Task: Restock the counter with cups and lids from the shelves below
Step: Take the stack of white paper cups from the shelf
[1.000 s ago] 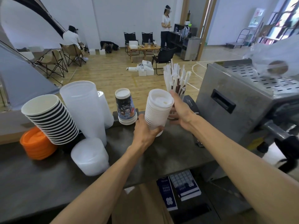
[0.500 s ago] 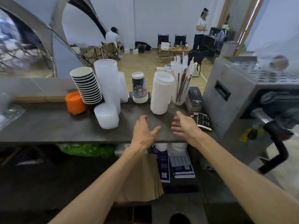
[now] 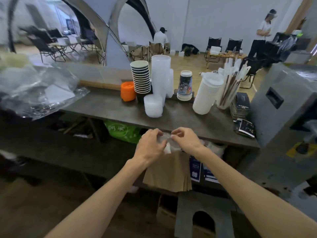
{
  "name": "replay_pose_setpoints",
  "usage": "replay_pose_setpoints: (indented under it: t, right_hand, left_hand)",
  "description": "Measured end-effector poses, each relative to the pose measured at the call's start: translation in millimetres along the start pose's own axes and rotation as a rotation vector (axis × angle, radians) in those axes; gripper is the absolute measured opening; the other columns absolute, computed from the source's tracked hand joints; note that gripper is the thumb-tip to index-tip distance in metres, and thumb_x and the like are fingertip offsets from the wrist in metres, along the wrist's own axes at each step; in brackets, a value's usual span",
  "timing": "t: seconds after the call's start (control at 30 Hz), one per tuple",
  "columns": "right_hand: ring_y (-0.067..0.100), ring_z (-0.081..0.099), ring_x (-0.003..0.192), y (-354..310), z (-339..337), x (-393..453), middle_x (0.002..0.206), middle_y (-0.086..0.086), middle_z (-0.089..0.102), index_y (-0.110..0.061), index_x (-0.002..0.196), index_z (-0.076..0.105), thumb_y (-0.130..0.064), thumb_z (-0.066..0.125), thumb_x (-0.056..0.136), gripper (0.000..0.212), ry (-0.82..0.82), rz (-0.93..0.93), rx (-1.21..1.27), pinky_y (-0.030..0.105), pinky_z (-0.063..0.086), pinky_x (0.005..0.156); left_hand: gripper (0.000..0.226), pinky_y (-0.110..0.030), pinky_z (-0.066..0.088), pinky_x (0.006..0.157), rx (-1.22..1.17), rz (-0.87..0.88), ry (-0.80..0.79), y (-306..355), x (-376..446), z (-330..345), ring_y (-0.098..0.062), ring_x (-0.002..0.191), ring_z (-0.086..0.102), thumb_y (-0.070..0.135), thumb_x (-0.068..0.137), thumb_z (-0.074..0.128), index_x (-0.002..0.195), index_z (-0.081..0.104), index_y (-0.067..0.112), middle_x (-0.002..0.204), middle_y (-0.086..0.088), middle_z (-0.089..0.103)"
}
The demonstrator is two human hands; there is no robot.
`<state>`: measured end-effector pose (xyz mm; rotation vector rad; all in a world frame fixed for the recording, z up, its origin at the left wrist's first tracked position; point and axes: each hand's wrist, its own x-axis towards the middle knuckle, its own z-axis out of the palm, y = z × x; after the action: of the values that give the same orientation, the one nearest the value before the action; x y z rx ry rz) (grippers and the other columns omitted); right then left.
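Clear plastic packet (image 3: 169,143), contents indistinct, just below the tabletop's (image 3: 106,107) near edge over the shelf: pinched between left hand (image 3: 151,146) and right hand (image 3: 186,140), both grips closed on it, equally near, long axis not discernible.

1. Hands: two, the left hand (image 3: 151,146) and the right hand (image 3: 186,140), centre frame.
2. Cup and lid stacks on the counter (image 3: 106,107), upper centre: six.
3. Straw holder (image 3: 228,93): one, upper right.
4. Persons in the background: two.
5. Green bag (image 3: 122,132) below the counter: one.
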<state>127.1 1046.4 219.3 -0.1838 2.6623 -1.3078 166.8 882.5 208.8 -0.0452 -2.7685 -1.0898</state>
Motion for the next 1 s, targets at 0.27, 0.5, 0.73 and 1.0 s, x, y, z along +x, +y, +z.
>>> replay_pose_setpoints:
  t: [0.27, 0.5, 0.73, 1.0]
  right_hand:
    - [0.018, 0.061, 0.116, -109, 193, 13, 0.127, 0.001, 0.065, -0.019, 0.127, 0.065, -0.030, 0.067, 0.093, 0.036, -0.306, -0.326, -0.360, 0.037, 0.051, 0.099]
    - [0.017, 0.060, 0.115, -231, 396, 19, 0.130, 0.000, 0.061, -0.021, 0.129, 0.061, -0.028, 0.066, 0.095, 0.035, -0.573, -0.395, -0.368, 0.032, 0.052, 0.096]
    - [0.013, 0.059, 0.114, -325, 570, 32, 0.134, 0.001, 0.060, -0.020, 0.133, 0.058, -0.026, 0.066, 0.095, 0.039, -0.687, -0.394, -0.362, 0.025, 0.050, 0.091]
    - [0.019, 0.061, 0.116, -383, 726, 85, 0.130, 0.001, 0.062, -0.021, 0.133, 0.058, -0.027, 0.065, 0.096, 0.037, -0.774, -0.285, -0.390, 0.036, 0.053, 0.098]
  left_hand:
    - [0.033, -0.040, 0.049, 0.100, 0.322, -0.249, 0.063, -157, -81, -134, -0.020, 0.115, 0.058, 0.036, 0.096, 0.060, 0.125, 0.060, 0.020, 0.125, 0.001, 0.058]
    - [0.031, -0.034, 0.052, 0.095, 0.405, -0.541, 0.134, -324, -160, -276, -0.014, 0.110, 0.059, 0.037, 0.095, 0.063, 0.124, 0.059, 0.025, 0.123, 0.003, 0.058]
    - [0.034, -0.037, 0.051, 0.096, 0.439, -0.644, 0.100, -478, -202, -387, -0.018, 0.112, 0.059, 0.039, 0.095, 0.060, 0.126, 0.059, 0.024, 0.121, 0.001, 0.059]
    - [0.036, -0.038, 0.050, 0.096, 0.417, -0.677, 0.010, -625, -181, -461, -0.022, 0.114, 0.059, 0.037, 0.095, 0.059, 0.128, 0.059, 0.022, 0.121, -0.001, 0.059]
